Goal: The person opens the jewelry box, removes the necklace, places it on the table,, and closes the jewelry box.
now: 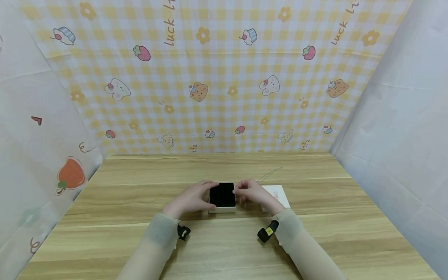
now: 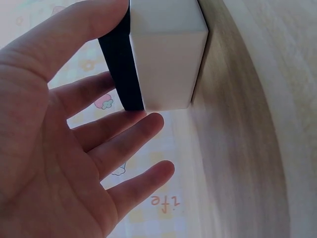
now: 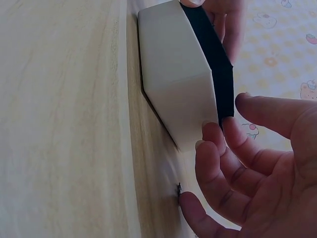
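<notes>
A small white box [image 1: 222, 210] sits on the table, with a black pad [image 1: 222, 194] standing a little above its rim. My left hand [image 1: 194, 196] spans the box from the left and holds the pad, thumb at the near edge and index finger at the far edge; its other fingers spread loosely in the left wrist view. From the right, my right hand [image 1: 252, 191] pinches at the pad's edge with thumb and index finger. Its other fingers curl beside the white wall [image 3: 185, 104] of the box. What lies under the pad is hidden.
A white square lid [image 1: 280, 192] with red writing lies right of the box, partly under the right wrist. Behind it a thin greenish cord [image 1: 271, 173] lies on the wooden table [image 1: 140, 171]. Patterned cloth [image 1: 224, 77] hangs behind the table.
</notes>
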Action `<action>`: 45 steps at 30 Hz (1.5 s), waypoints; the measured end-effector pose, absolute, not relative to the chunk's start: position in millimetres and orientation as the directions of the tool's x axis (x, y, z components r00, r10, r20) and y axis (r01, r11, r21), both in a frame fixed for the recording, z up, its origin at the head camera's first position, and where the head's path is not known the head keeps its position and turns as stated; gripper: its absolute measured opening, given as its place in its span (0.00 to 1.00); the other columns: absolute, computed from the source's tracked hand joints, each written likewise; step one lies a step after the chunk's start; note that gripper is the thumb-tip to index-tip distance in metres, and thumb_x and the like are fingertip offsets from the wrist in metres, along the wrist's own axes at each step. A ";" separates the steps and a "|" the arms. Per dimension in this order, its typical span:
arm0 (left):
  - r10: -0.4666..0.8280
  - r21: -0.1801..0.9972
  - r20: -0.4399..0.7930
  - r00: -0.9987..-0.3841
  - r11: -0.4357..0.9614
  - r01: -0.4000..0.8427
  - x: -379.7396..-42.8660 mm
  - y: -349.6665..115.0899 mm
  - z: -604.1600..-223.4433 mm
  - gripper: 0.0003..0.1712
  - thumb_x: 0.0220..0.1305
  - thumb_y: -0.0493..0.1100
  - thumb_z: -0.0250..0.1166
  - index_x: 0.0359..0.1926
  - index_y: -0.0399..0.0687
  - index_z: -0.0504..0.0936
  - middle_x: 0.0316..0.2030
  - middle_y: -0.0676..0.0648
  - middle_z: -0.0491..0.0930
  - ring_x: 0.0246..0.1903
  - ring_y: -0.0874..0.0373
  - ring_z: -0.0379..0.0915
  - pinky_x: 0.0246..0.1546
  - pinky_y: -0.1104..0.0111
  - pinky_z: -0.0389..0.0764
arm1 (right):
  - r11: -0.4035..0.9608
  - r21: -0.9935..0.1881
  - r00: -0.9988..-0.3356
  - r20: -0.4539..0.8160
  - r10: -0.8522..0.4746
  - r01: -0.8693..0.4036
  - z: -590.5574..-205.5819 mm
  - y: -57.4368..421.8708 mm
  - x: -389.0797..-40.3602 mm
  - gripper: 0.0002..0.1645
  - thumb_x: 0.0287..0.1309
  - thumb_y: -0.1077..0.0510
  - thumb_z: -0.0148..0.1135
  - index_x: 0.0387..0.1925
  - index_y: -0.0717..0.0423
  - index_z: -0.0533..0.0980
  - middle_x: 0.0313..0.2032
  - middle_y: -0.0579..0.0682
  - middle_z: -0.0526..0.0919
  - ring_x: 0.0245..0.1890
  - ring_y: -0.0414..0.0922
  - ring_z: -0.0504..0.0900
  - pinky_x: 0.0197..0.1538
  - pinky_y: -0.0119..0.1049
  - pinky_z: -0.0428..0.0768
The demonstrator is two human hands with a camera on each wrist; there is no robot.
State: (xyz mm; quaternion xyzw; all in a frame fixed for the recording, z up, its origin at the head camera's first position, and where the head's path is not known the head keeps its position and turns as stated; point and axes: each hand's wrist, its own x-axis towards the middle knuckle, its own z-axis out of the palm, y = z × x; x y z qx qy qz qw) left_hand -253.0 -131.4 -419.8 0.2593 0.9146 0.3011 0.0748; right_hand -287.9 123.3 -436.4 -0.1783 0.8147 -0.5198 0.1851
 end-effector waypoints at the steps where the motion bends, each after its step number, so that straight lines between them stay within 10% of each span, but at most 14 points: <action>1: 0.519 0.590 0.019 -0.854 0.684 0.429 -253.0 -131.3 -419.7 0.43 0.54 0.50 0.74 0.69 0.49 0.67 0.68 0.40 0.64 0.65 0.43 0.60 0.62 0.48 0.65 | 0.395 -0.913 -0.868 -0.114 -0.483 -0.100 -436.6 123.2 -288.0 0.11 0.65 0.59 0.59 0.38 0.67 0.78 0.29 0.50 0.80 0.25 0.46 0.78 0.32 0.39 0.80; 27: 0.519 0.603 0.007 -0.855 0.680 0.417 -251.7 -129.7 -418.6 0.44 0.53 0.47 0.74 0.70 0.49 0.67 0.68 0.41 0.64 0.65 0.44 0.61 0.62 0.49 0.65 | 0.379 -0.918 -0.859 -0.099 -0.503 -0.116 -408.0 118.1 -269.5 0.10 0.64 0.65 0.57 0.37 0.73 0.76 0.31 0.61 0.81 0.32 0.67 0.78 0.40 0.58 0.80; 37: 0.524 0.606 0.005 -0.852 0.676 0.420 -250.4 -130.3 -415.6 0.44 0.53 0.47 0.74 0.69 0.45 0.66 0.68 0.39 0.63 0.65 0.42 0.60 0.63 0.47 0.64 | 0.397 -0.909 -0.885 -0.078 -0.459 -0.126 -434.3 121.9 -285.7 0.09 0.64 0.60 0.60 0.38 0.65 0.76 0.28 0.51 0.80 0.26 0.47 0.79 0.31 0.39 0.81; 45: 0.517 0.607 -0.007 -0.856 0.682 0.407 -250.1 -131.2 -414.1 0.44 0.54 0.49 0.73 0.70 0.46 0.66 0.68 0.39 0.63 0.66 0.42 0.60 0.63 0.47 0.64 | 0.421 -0.900 -0.897 -0.089 -0.433 -0.114 -430.4 119.1 -283.6 0.14 0.61 0.59 0.63 0.45 0.64 0.74 0.30 0.54 0.80 0.26 0.50 0.81 0.32 0.42 0.83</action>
